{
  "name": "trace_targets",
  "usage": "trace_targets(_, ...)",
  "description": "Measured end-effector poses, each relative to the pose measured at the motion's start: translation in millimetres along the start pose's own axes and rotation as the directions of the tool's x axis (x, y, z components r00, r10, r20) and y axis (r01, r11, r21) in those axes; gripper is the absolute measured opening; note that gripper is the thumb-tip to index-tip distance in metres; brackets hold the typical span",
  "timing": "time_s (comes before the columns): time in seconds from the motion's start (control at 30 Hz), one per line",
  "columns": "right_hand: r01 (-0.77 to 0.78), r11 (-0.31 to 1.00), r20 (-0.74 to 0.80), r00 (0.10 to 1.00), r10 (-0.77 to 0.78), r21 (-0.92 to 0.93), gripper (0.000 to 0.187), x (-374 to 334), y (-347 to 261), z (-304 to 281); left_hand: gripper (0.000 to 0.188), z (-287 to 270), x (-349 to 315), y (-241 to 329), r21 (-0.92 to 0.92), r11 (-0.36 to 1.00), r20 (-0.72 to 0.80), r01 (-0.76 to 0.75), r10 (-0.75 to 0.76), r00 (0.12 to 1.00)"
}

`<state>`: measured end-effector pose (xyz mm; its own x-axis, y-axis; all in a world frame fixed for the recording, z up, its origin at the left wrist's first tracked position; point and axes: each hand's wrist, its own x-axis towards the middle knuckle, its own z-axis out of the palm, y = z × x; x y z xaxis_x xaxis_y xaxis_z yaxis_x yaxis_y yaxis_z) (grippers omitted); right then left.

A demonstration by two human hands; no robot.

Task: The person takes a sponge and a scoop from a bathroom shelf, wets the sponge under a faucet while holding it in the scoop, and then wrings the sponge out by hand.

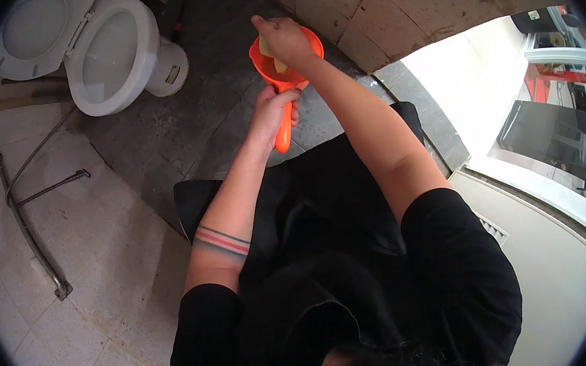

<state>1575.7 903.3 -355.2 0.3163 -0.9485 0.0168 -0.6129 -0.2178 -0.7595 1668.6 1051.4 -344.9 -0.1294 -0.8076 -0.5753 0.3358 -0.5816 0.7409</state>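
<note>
An orange water dipper point(284, 138) is held up in front of me, its bowl away from me and its handle pointing back toward my body. My left hand point(273, 111) is closed round the handle just below the bowl. Over the bowl's opening, my right hand point(288, 41) grips a pale yellow piece that looks like a sponge point(280, 65). Part of that piece shows below the fingers, inside the bowl. My right hand covers most of the bowl's inside, so its contents cannot be made out.
A white toilet point(149, 63) with its lid raised stands at the far left. Metal grab bars point(23, 223) run along the tiled wall on the left. Dark grey floor tiles point(141, 145) lie under my hands. A stained tiled wall point(376, 16) rises at the far right, beside a bright doorway point(459, 75).
</note>
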Motion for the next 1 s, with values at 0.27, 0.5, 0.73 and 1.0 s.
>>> trace_targets(0.27, -0.283, 0.469, 0.059, 0.898, 0.435, 0.837, 0.053, 14.9, 13.0, -12.9, 0.019, 3.2, -3.5, 2.0, -0.042, 0.999, -0.017, -0.016, 0.015, 1.0)
trace_targets(0.5, -0.081, -0.19, 0.138, 0.941, 0.308, 0.979, 0.049, 14.3, 16.1, -54.7, 0.02, -19.3, -38.3, 31.2, -0.15, 0.984, -0.128, -0.096, 0.077, 0.989)
trace_targets(0.73, -0.127, -0.268, 0.208, 0.931, 0.299, 0.955, 0.051, 12.1, 43.7, -65.7, 0.027, -74.8, -87.1, 122.1, -0.453, 0.852, -0.159, -0.264, 0.214, 0.964)
trace_targets(1.0, -0.373, 0.021, 0.355, 0.899, 0.256, 0.928, 0.047, 1.4, 39.0, -58.3, 0.013, -201.1, -108.0, 256.0, 0.215, 0.965, -0.443, -0.152, 0.236, 0.865)
